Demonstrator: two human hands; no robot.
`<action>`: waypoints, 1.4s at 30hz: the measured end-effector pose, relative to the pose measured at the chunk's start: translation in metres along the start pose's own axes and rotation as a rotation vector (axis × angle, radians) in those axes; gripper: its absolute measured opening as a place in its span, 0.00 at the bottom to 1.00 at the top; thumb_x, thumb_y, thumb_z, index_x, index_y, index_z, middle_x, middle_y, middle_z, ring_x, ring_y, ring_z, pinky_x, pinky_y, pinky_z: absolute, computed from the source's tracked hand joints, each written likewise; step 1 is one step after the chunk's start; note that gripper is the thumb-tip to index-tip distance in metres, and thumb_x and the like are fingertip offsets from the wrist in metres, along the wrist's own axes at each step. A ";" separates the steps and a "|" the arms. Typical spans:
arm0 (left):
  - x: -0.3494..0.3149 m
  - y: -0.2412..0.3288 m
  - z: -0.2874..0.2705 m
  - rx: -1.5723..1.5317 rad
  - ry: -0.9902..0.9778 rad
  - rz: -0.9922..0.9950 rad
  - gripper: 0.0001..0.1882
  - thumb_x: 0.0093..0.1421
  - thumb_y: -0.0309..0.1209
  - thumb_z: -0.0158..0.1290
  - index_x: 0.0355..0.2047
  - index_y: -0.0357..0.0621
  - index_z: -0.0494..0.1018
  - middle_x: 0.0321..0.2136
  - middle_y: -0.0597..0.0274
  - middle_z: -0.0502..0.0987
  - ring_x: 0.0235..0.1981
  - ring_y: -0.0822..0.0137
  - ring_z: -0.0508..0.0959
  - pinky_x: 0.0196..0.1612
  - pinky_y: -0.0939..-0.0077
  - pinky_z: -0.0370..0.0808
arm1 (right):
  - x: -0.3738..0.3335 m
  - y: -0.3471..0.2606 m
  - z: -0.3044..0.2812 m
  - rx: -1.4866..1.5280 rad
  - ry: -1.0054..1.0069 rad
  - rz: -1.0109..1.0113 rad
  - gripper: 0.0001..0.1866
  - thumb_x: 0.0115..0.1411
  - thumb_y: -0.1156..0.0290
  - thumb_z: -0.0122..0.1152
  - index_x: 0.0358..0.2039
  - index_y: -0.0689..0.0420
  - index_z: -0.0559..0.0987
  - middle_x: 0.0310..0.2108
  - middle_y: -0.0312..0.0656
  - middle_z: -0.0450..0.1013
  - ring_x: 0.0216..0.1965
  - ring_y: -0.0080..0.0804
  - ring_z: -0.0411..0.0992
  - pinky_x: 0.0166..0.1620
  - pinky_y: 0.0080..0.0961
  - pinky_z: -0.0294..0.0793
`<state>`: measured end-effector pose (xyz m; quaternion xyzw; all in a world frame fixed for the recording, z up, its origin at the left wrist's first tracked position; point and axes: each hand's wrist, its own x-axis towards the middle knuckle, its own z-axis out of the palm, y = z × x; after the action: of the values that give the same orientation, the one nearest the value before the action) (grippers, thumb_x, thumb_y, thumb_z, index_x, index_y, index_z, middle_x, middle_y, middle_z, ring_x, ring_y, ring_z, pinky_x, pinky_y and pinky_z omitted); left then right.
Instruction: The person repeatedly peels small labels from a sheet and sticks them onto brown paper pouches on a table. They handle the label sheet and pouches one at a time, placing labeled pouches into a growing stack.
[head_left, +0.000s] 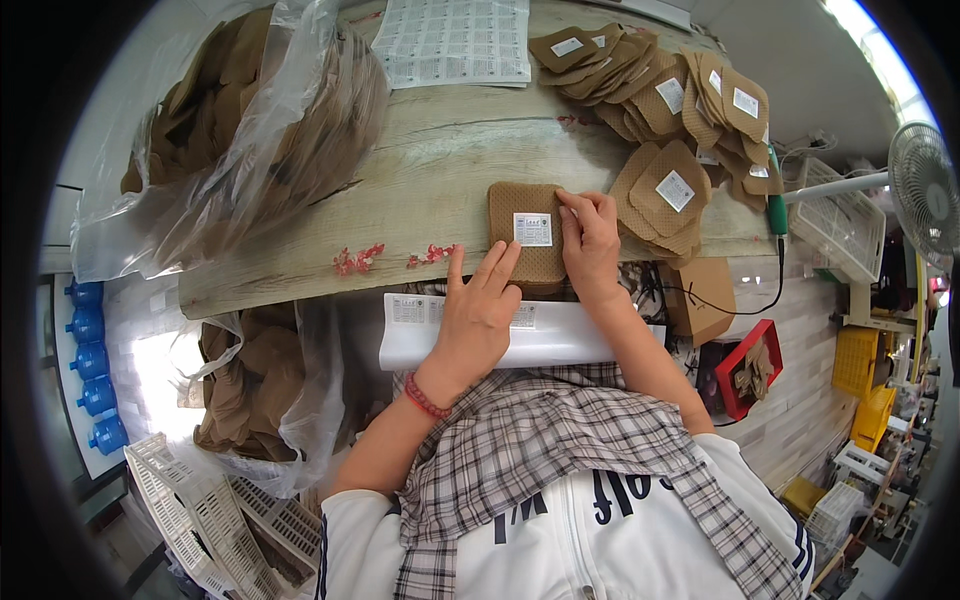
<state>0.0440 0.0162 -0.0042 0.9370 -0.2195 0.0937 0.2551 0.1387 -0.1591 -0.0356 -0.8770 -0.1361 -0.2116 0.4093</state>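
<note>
A brown textured pad (510,203) with rounded corners lies near the table's front edge, seemingly on top of others. On it sits a small white printed label (533,229). My left hand (478,318) has its fingers stretched out, with fingertips at the label's lower left side. At the pad's upper right edge, my right hand (592,240) pinches with thumb and bent fingers. Below, across my lap, is a white glossy sheet (460,345) with a few labels left on it. Just right of my right hand lies a stack of labelled brown pads (645,195).
More labelled pads (640,80) pile up at the back right, near a green-handled tool (777,205) with a cord. A label sheet (450,40) lies at the back. Clear bags of brown pieces (250,130) stand left. A white fan (920,175) is at far right.
</note>
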 end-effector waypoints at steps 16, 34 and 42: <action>-0.015 0.006 0.006 -0.047 0.020 0.006 0.05 0.57 0.24 0.51 0.24 0.38 0.70 0.67 0.45 0.56 0.69 0.48 0.53 0.69 0.42 0.43 | 0.005 -0.004 -0.004 0.170 0.134 -0.036 0.03 0.54 0.77 0.64 0.30 0.58 0.79 0.31 0.40 0.74 0.33 0.37 0.75 0.35 0.29 0.74; -0.023 0.025 0.002 -0.060 0.137 -0.004 0.03 0.57 0.26 0.54 0.27 0.41 0.74 0.46 0.53 0.72 0.55 0.51 0.67 0.59 0.54 0.58 | 0.046 0.004 -0.120 -0.586 0.397 -0.095 0.20 0.61 0.75 0.56 0.55 0.55 0.72 0.50 0.48 0.71 0.48 0.48 0.72 0.50 0.38 0.72; -0.029 0.028 0.007 -0.220 0.090 -0.164 0.07 0.57 0.31 0.56 0.25 0.41 0.74 0.26 0.59 0.72 0.31 0.55 0.74 0.36 0.61 0.68 | -0.081 -0.046 -0.077 -0.023 -0.211 -0.299 0.08 0.48 0.73 0.69 0.31 0.52 0.82 0.32 0.35 0.77 0.35 0.35 0.75 0.41 0.30 0.73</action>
<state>0.0058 0.0014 -0.0060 0.9130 -0.1395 0.0900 0.3726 0.0291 -0.1954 -0.0004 -0.8689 -0.3049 -0.1782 0.3467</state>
